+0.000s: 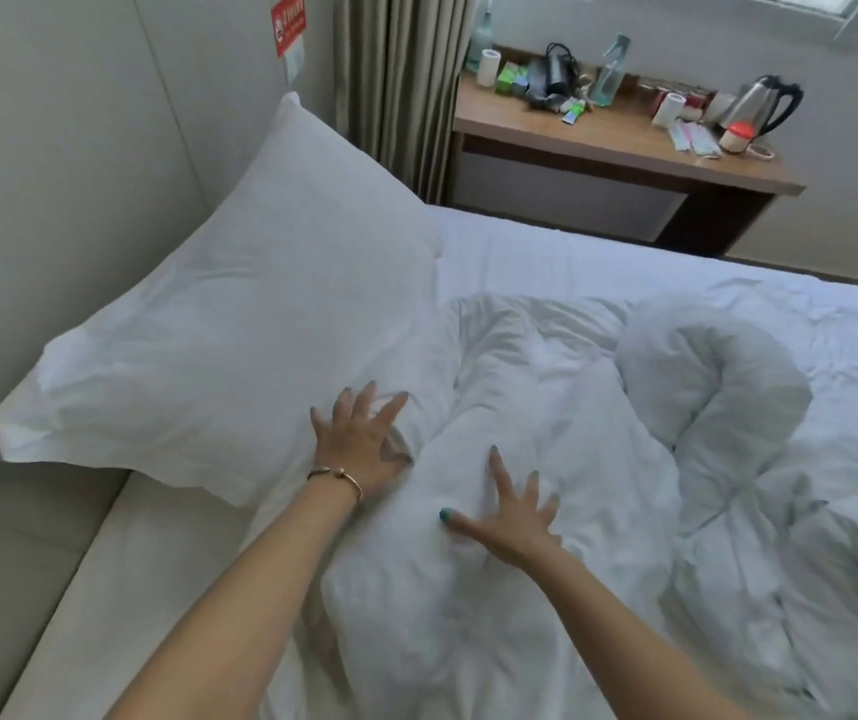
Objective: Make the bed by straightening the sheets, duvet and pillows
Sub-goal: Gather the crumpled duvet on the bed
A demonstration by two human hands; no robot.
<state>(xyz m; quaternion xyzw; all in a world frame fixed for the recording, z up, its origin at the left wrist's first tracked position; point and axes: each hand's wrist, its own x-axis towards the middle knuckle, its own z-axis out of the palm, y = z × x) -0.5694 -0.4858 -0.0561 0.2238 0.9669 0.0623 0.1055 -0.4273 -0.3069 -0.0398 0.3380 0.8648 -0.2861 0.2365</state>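
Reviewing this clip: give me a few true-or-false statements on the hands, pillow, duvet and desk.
1. Both hands, left hand and right hand, have spread fingers. True.
2. The duvet lies flat and smooth. False: it is bunched and rumpled.
3. The pillow leans against the headboard. True.
4. The bracelet is on the right wrist. False: the left.
5. A kettle stands on the desk. True.

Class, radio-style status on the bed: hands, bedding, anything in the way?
Left hand open, spread at pillow edge. Right hand open, flat on duvet. Duvet bunched, unstraightened. Nothing in the way.
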